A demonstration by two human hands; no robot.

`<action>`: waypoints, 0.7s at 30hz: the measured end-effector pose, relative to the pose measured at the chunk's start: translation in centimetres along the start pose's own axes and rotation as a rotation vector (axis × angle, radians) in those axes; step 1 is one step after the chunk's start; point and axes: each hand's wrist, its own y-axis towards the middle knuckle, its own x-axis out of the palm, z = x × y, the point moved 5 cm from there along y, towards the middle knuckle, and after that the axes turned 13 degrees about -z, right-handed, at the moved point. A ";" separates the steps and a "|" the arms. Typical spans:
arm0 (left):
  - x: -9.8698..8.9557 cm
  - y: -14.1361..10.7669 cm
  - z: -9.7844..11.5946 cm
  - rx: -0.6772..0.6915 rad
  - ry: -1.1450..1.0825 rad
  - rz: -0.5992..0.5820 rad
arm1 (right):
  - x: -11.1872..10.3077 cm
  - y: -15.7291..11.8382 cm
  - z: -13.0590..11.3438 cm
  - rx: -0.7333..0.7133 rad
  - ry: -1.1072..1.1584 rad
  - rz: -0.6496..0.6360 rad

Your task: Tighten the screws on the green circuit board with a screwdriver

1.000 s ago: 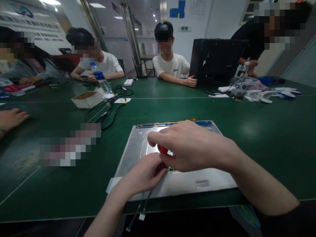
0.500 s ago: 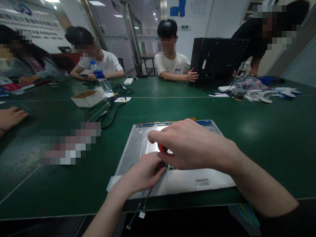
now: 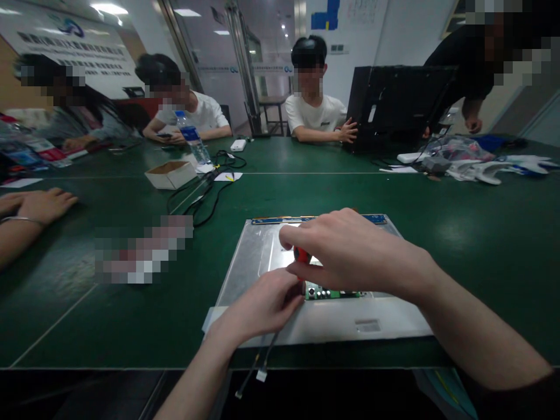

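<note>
A flat silver display panel lies back side up near the table's front edge, with a blue circuit strip along its far side. My right hand is above its middle, fingers closed around the red and black handle of a screwdriver, which stands roughly upright. Its tip is hidden. Low on the panel, my left hand has its fingers pinched together beside a green circuit board, just under the screwdriver; what they grip is hidden. Thin cables with white plugs hang over the table edge below my left hand.
Beyond the panel are an open cardboard box, a water bottle and black cables. A large black monitor stands across the table, held by a person. Gloves and plastic bags lie right. Another person's hands rest at left.
The view has turned slightly left. More of the green board and red handle now shows beneath my right hand. Both hands stay over the panel. The other person's hands at left show more.
</note>
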 end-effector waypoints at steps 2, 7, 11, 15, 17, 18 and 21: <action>0.0 0.0 -0.1 0.003 -0.013 0.009 | 0.0 -0.1 0.0 -0.010 0.015 -0.007; 0.0 -0.1 -0.1 0.001 -0.007 0.040 | -0.1 -0.2 0.1 0.005 0.014 -0.019; 0.0 0.0 0.0 -0.010 -0.033 0.023 | 0.0 -0.2 -0.1 0.004 0.019 -0.025; -0.2 0.1 0.2 -0.011 -0.060 0.010 | 0.0 -0.4 -0.2 -0.009 0.015 -0.017; -0.3 0.1 0.2 -0.009 -0.060 0.012 | 0.0 -0.5 -0.3 -0.030 0.022 -0.021; -0.3 0.1 0.2 -0.008 -0.061 0.006 | 0.0 -0.6 -0.3 -0.036 0.027 -0.021; -0.2 0.1 0.0 -0.009 -0.071 -0.024 | -0.1 -0.7 -0.2 -0.037 0.034 -0.025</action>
